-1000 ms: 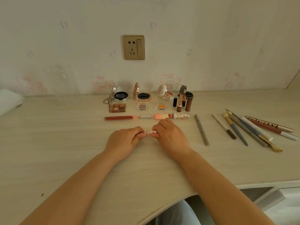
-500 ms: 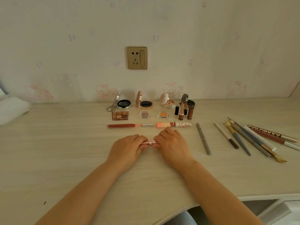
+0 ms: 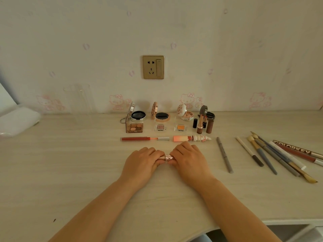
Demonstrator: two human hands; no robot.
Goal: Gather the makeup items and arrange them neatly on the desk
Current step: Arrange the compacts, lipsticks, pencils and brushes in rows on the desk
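A pale wood-grain desk [image 3: 70,172] runs the full width of the view, backed by a wall with faint cartoon-cat prints and a gold socket plate [image 3: 153,67]. At the far left lies a folded white cloth [image 3: 18,120], with a clear plastic holder [image 3: 78,100] standing behind it near the wall. To the right, a loose fan of brushes and pencils [image 3: 272,154] lies at slanting angles, and a single grey pencil [image 3: 224,154] lies apart from them, nearer the centre. Against the wall stands a row of three open compacts [image 3: 161,116], with an eyeshadow palette [image 3: 135,128] and two small square pans in front, and a cluster of upright lipsticks [image 3: 203,124] at the right end. Nearer lie a red lip gloss tube [image 3: 135,138] and a peach tube with a figurine cap [image 3: 190,138], end to end. At the centre, the left hand [image 3: 141,165] and right hand [image 3: 189,163] both curl their fingers round a small rose-gold lipstick [image 3: 168,157], held between them just above the desk.
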